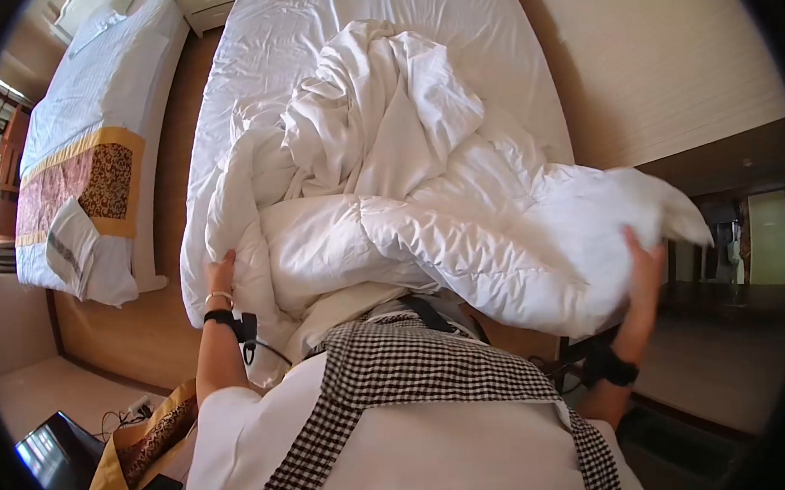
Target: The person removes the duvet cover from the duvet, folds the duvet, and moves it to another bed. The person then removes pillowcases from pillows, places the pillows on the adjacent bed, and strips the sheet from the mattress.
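A white quilted duvet (347, 239) lies bunched across the near half of a bed with a white sheet (467, 12). Heaped on its middle is a crumpled white cloth (392, 108). At the duvet's left edge, my left hand (221, 275) is closed on the fabric, its fingertips partly tucked into the folds. My right hand (644, 259) grips the duvet's right end, which is lifted, blurred by motion and hangs past the bed's side. A pale layer shows under the duvet near my waist.
A second bed (109, 92) with a gold and patterned runner (88, 180) and a folded towel (72, 245) stands at left. A nightstand (205, 7) is between the beds. Gold fabric (109, 483) and a dark screen (57, 460) lie at lower left. A wall rises at right.
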`<action>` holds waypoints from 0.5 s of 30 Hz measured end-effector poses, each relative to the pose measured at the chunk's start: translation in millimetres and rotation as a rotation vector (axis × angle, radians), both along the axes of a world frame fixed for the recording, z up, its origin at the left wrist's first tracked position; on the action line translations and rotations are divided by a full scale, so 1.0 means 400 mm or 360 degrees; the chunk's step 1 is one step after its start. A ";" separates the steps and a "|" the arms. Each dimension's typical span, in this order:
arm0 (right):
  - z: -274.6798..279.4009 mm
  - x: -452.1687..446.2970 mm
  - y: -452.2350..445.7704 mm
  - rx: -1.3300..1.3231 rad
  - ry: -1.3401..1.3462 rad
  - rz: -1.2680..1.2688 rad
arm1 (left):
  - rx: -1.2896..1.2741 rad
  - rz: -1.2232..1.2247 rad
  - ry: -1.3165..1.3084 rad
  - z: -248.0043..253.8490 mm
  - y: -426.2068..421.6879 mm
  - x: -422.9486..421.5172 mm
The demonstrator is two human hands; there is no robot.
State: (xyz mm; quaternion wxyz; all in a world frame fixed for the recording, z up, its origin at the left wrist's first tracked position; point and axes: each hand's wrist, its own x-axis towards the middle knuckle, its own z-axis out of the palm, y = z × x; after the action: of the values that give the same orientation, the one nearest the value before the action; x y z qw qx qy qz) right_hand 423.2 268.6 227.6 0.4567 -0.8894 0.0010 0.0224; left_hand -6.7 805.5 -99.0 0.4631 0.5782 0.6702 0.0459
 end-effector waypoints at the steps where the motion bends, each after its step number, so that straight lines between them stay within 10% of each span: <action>1: -0.015 -0.027 0.070 -0.0376 0.0069 0.0082 | 0.0040 0.0058 -0.0259 0.000 -0.001 -0.022; 4: -0.101 -0.175 0.317 -0.0544 0.0373 0.1134 | -0.0378 0.0115 -0.0977 0.185 -0.009 -0.011; 6: -0.223 -0.271 0.434 0.0366 0.0939 0.1945 | -0.0608 0.0268 -0.1525 0.466 -0.112 0.079; 9: -0.307 -0.332 0.499 0.0060 0.1000 0.2816 | -0.0500 0.0040 -0.1528 0.525 -0.150 0.117; 12: -0.446 -0.128 0.514 0.0333 0.1496 0.2366 | 0.0155 -0.0391 -0.0919 0.369 -0.110 0.095; 14: -0.572 0.110 0.488 0.0106 0.0155 0.1668 | 0.0553 -0.0562 -0.0190 0.163 -0.098 0.012; 15: -0.613 0.233 0.478 -0.0267 0.0286 0.1189 | 0.0589 -0.0682 0.0077 0.059 -0.110 -0.061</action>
State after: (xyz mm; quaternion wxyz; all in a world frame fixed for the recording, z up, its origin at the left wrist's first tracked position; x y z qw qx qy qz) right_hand 516.6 459.8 -17.6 0.3408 -0.8573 -0.2809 0.2647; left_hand -31.0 761.4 -75.3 0.3328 0.7822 0.5238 0.0547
